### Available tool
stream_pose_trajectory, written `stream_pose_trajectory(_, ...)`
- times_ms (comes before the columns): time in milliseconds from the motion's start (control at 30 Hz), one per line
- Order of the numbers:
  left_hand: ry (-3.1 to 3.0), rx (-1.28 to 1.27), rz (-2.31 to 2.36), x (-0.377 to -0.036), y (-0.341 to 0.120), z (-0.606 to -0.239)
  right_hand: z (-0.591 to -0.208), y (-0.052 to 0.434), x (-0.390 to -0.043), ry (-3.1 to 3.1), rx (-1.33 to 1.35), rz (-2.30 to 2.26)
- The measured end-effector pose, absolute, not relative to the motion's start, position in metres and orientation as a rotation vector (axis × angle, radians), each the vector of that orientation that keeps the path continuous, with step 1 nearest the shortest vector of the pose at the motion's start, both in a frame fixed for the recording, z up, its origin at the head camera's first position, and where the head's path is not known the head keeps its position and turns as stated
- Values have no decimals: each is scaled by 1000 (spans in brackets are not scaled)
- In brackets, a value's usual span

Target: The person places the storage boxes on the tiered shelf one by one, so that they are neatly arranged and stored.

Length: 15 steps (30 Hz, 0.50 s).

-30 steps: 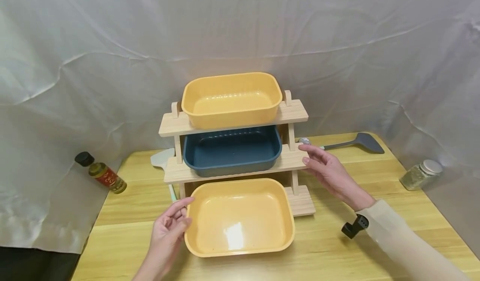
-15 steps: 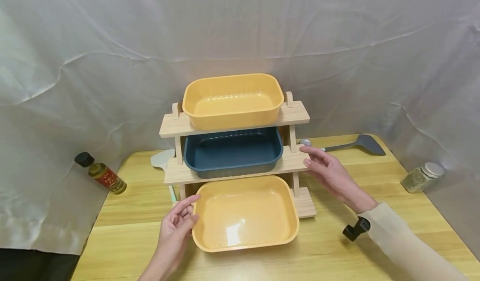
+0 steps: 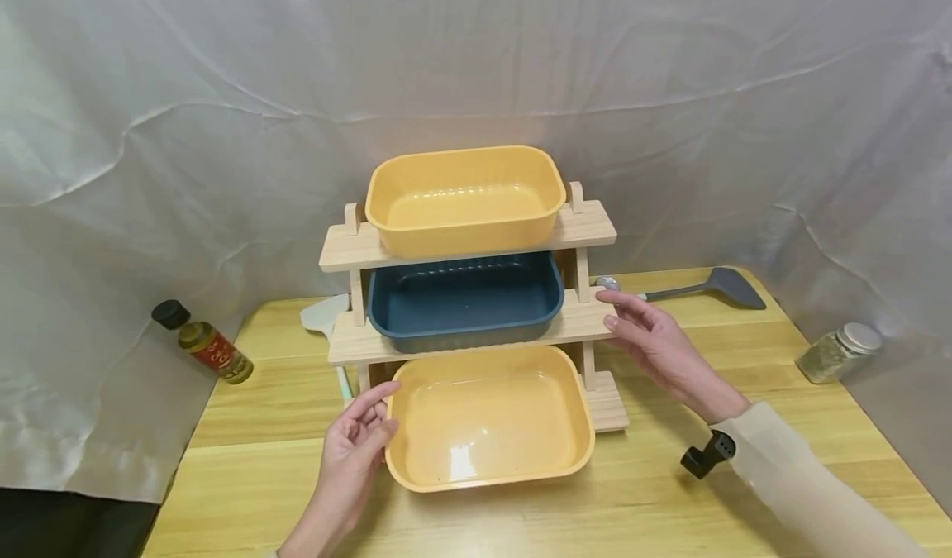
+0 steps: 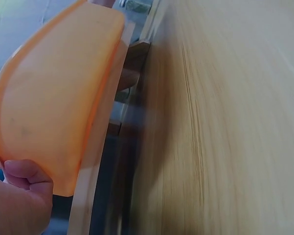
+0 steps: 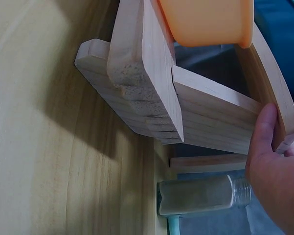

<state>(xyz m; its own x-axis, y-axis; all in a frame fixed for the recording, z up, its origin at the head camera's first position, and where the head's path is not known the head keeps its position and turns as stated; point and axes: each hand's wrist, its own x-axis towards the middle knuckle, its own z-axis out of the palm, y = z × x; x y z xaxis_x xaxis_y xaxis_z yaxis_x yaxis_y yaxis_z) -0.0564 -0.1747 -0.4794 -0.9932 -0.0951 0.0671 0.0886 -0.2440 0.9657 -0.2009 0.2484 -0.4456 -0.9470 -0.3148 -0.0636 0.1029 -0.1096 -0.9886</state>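
Observation:
A three-tier wooden rack (image 3: 587, 318) stands in the middle of the table. An upper yellow bin (image 3: 468, 237) sits on its top tier, a dark blue bin (image 3: 476, 339) on the middle one. At the bottom tier, a lower yellow bin (image 3: 491, 417) hides most of the board; the left wrist view shows its base along the plank. My left hand (image 3: 353, 450) grips this bin by its left end, thumb at the rim. My right hand (image 3: 662, 351) pinches the middle shelf's right end, with the thumb (image 5: 264, 128) on one face and fingers behind, partly hidden.
A dark-capped bottle (image 3: 211, 351) leans at the left by a pale spatula (image 3: 323, 317). Behind the rack's right side lies a grey turner (image 3: 732, 287). A silver-lidded jar (image 3: 836, 353) is at the far right. Grey cloth (image 3: 476, 62) encloses the back and sides.
My left hand and the lower yellow bin have shifted back and to the right, closer in under the middle shelf. The right hand stays on the rack almost unmoved.

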Motion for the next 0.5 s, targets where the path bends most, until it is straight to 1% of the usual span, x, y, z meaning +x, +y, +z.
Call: stream_pose_trajectory(500, -1900, -6, -2334, -58, -175, -481, -444, 248, -199, 1898, -250, -2136)
